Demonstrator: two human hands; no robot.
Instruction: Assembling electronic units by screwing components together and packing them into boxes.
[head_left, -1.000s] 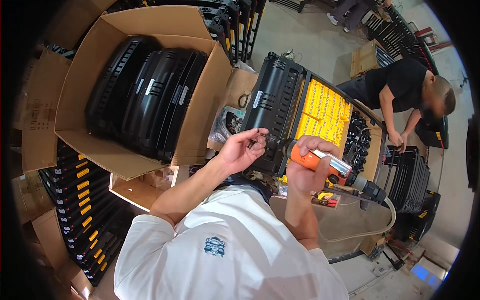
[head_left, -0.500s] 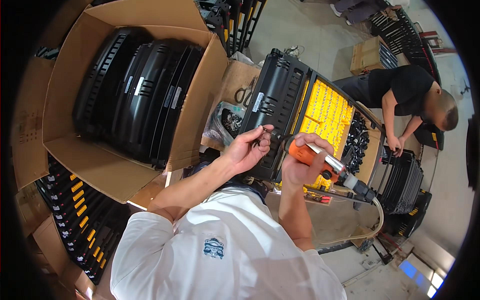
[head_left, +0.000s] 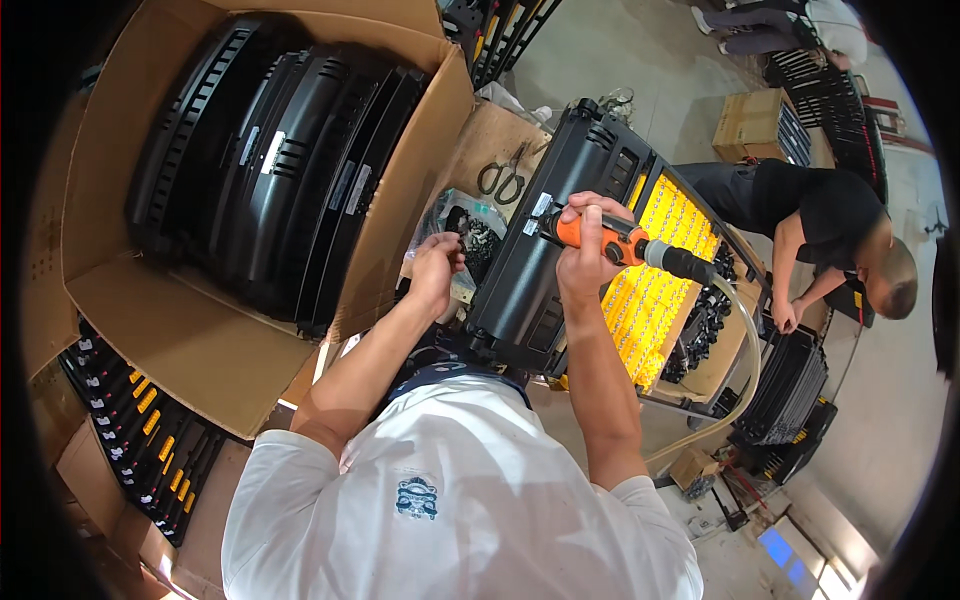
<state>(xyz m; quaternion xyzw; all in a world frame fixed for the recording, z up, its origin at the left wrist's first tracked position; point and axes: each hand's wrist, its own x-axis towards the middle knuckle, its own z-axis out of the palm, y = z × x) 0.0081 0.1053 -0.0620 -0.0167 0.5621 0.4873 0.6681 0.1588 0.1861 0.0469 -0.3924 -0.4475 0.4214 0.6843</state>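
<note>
My right hand (head_left: pixel 588 250) is wrapped around an orange air screwdriver (head_left: pixel 622 240) with a hose at its back end. The tool's front end is at a long black plastic cover (head_left: pixel 515 290), near its white labels; its bit is hidden. At the near left edge of a clear plastic bag or tray of small dark parts (head_left: pixel 482 250), my left hand (head_left: pixel 436 268) has its fingers curled together. Whatever those fingers may pinch is too small to make out. The cover lies along the left end of a dark frame beside rows of yellow parts (head_left: pixel 660 235).
Black-handled scissors (head_left: pixel 503 183) lie on the board beyond the small parts. A large cardboard box (head_left: pixel 200 325) of black covers stands at the left. The clear hose (head_left: pixel 752 340) loops at the right. A co-worker in black (head_left: pixel 815 210) bends over stacked black parts (head_left: pixel 780 385).
My left hand has moved left, away from the tool's tip, to the small parts. My right hand has brought the screwdriver up and left onto the cover. The view has shifted slightly.
</note>
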